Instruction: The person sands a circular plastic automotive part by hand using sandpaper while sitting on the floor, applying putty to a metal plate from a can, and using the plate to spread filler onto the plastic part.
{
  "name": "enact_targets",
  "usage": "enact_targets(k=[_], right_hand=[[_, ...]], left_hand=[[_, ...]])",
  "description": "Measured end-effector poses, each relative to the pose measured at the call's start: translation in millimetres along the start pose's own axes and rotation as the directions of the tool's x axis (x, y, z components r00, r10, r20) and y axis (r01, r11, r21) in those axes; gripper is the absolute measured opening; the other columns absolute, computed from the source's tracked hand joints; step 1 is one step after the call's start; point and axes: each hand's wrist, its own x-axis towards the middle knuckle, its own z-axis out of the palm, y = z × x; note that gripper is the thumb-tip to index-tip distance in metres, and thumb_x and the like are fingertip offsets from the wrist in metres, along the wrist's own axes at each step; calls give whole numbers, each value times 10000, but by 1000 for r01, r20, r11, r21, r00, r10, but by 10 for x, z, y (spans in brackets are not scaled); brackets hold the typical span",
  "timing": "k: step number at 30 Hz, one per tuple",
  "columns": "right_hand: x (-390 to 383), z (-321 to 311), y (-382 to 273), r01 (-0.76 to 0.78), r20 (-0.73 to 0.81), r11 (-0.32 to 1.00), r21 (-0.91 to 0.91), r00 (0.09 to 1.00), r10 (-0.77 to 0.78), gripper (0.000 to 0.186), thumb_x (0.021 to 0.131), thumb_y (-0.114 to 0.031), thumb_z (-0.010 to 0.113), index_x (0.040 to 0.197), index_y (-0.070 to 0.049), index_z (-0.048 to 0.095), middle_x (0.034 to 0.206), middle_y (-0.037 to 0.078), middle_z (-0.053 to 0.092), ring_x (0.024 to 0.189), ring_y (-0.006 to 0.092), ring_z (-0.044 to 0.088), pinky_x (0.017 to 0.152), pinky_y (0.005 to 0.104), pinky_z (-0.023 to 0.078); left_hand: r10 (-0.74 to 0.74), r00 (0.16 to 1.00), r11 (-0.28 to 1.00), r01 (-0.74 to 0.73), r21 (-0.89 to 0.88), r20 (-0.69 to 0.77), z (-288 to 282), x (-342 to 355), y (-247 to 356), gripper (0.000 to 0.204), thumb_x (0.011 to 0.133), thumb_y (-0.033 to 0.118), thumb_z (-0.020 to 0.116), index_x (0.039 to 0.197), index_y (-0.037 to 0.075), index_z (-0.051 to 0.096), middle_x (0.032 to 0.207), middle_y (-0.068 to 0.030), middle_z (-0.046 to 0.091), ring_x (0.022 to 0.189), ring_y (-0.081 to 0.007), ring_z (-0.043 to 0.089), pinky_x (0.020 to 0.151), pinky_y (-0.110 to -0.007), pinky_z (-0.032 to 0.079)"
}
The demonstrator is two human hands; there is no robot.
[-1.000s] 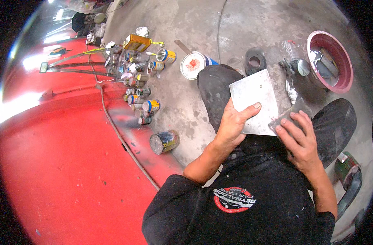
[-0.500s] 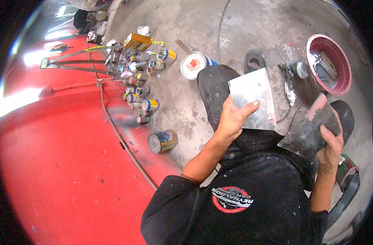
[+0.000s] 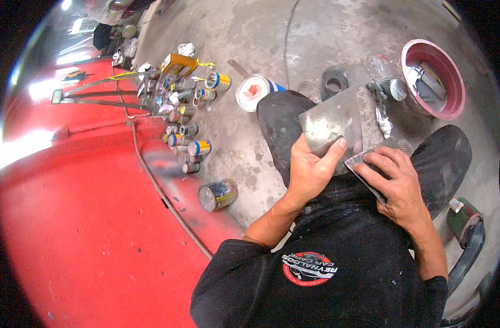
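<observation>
L hand (image 3: 311, 174) grips a flat grey metal mixing plate (image 3: 332, 124) by its near edge: thumb on top, fingers curled under, closed tight on it. The plate sits over the person's lap, tilted a bit, between the knees in dark trousers (image 3: 280, 123), prob. so the face stays up and steady for working on.

R hand (image 3: 397, 186) is closed round a thin flat grey scraper blade (image 3: 364, 164), fingers spread across its back, w/ the blade's corner touching or just beside the plate's near right edge. Can't tell if the two actually meet. That hold looks suited to pressing the blade flat against the plate.

Plate look: dull grey, roughly square, smeared and cloudy, no fresh blob visible on it. Blade is same dull grey, edge-on, mostly hidden by fingers.

Round about: open white-lidded tin with a red smear (image 3: 253, 92) just beyond the L knee, a dark roll of tape (image 3: 334, 82) near it, a pink round basin (image 3: 433, 76) w/ tools inside further R. A cluster of small paint cans (image 3: 192, 109) stands along the edge of a glossy red car panel (image 3: 80, 218) on the L, one blue-yellow can lying on its side (image 3: 218, 195) nearest. Grey concrete floor (image 3: 326, 33) under all.
</observation>
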Motion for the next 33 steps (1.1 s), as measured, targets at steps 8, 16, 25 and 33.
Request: enact_targets(k=[8,16,25,33], right_hand=[[15,-211,51,-13,-109,1000,-19,994,11,498,632,-17,625,1123,-101,645,1162,96,589,1087,347,537,942,486,426],[-214,308,239,157,-255,982,-104,950,-179,388,764,-125,605,1146,-97,545,1204,113,556,1129,349,503,998,576,383],[28,-546,325,-376,-137,721,583,828,543,597,625,-89,583,1217,-40,528,1026,63,602,896,183,610,831,304,463],[116,-483,430,-632,257,689,354,775,578,669,641,-160,688,1261,-45,465,1087,139,584,1051,229,542,949,354,399]], left_hand=[[89,957,950,-165,-266,-276,-70,181,48,286,872,14,638,1148,15,565,1050,-57,631,912,-134,598,825,-289,485],[-300,951,804,293,-517,73,61,120,-20,410,854,1,631,1236,42,490,1137,-89,611,1001,-186,612,872,-341,505],[-315,898,740,435,-514,308,-67,-9,96,488,848,40,626,1299,23,438,1169,-135,593,1072,-250,598,899,-405,507],[-367,858,680,510,-526,359,-73,-20,65,589,809,28,666,1328,-1,390,1174,-150,590,1038,-239,614,875,-392,522]])
